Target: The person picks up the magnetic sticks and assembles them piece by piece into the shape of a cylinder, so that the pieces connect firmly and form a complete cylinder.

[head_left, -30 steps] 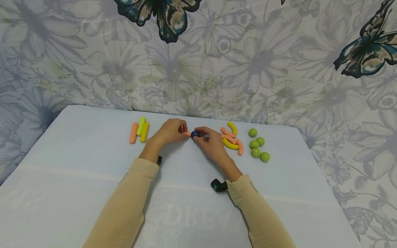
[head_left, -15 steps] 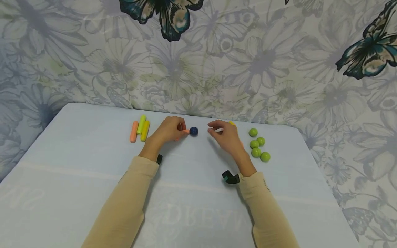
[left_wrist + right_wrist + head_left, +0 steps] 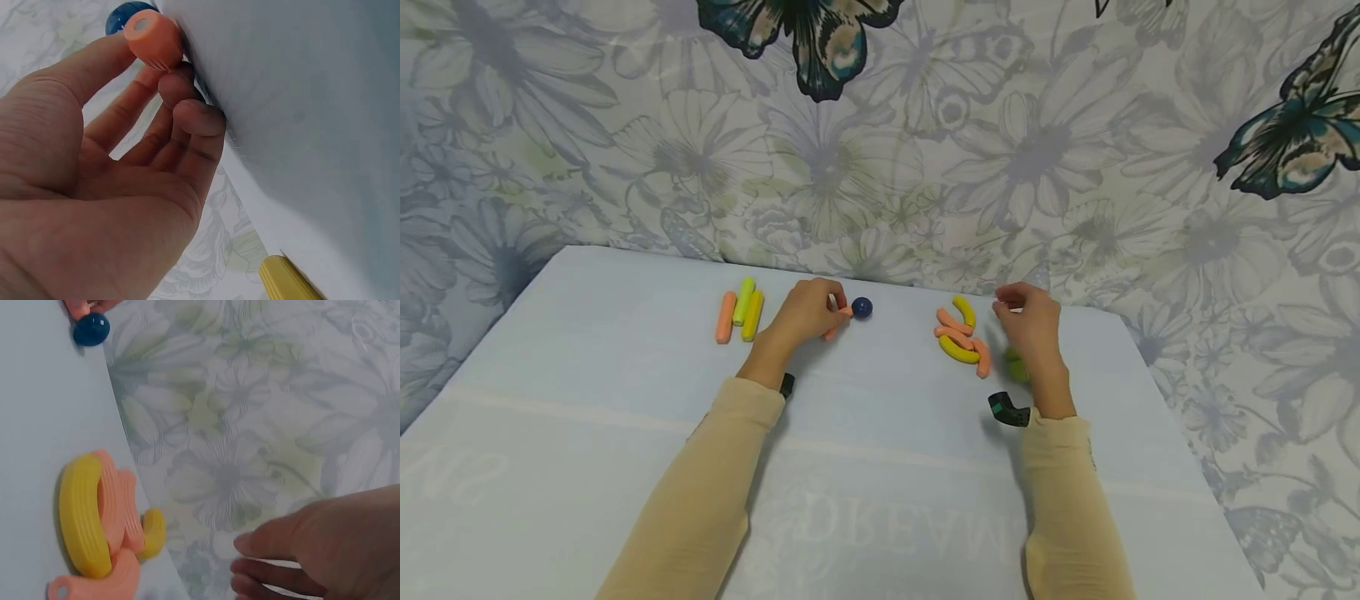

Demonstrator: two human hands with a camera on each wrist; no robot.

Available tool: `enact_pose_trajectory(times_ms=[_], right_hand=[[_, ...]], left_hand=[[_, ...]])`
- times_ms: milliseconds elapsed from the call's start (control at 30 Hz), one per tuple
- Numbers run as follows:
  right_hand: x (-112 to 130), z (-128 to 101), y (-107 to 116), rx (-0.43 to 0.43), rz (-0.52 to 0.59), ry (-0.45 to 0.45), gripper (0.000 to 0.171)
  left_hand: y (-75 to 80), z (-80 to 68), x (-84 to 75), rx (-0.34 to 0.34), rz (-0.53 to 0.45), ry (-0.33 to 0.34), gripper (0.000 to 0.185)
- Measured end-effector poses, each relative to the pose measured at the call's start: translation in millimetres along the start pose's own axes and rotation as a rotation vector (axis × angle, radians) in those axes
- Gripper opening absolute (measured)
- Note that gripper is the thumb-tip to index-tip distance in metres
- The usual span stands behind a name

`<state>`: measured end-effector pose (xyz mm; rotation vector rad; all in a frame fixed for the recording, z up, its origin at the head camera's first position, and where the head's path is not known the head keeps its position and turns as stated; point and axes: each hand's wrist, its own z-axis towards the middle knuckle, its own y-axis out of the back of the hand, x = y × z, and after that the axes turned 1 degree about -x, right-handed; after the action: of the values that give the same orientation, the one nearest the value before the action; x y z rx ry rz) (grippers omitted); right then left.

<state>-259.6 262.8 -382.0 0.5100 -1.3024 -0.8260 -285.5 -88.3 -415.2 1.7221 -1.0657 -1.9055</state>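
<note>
Orange stick, pinched in the left hand, lies on the table with its tip against the blue ball. From the head view the right hand hangs, fingers loosely curled and holding nothing I can see, over the green balls, just right of the curved pieces. Three straight sticks lie left of the ball. Judging by this, keep the stick steady and low on the table so the ball stays attached.

Left wrist view: thumb and fingers wrap the stick's ribbed end, the ball peeking behind it. A yellow stick is cut off at the bottom.

Right wrist view: the hand's fingers are relaxed and empty, well apart from the ball. Green balls are hidden here, and mostly covered in the head view, so their count is unclear.
</note>
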Motion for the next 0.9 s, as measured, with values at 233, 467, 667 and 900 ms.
enact_pose_trajectory(times_ms=[233,467,667,900], right_hand=[[-17.3,-0.6,-1.6,0.003,-0.113,-0.128,0.036],[-27.8,1.9,-14.1,-0.002,-0.172,-0.173,0.034],[-27.7,1.9,-19.9,-0.006,-0.182,-0.157,0.035],[-11.2,-2.3,-29.5,-0.079,-0.076,-0.066,0.043]], left_hand=[[1.8,-0.3,-1.9,-0.052,0.006,0.045,0.016],[2.6,0.9,-1.4,-0.047,0.022,0.046,0.017],[3.2,0.8,-1.6,-0.047,0.02,0.045,0.016],[2.6,0.0,-2.4,-0.032,0.005,0.053,0.017]])
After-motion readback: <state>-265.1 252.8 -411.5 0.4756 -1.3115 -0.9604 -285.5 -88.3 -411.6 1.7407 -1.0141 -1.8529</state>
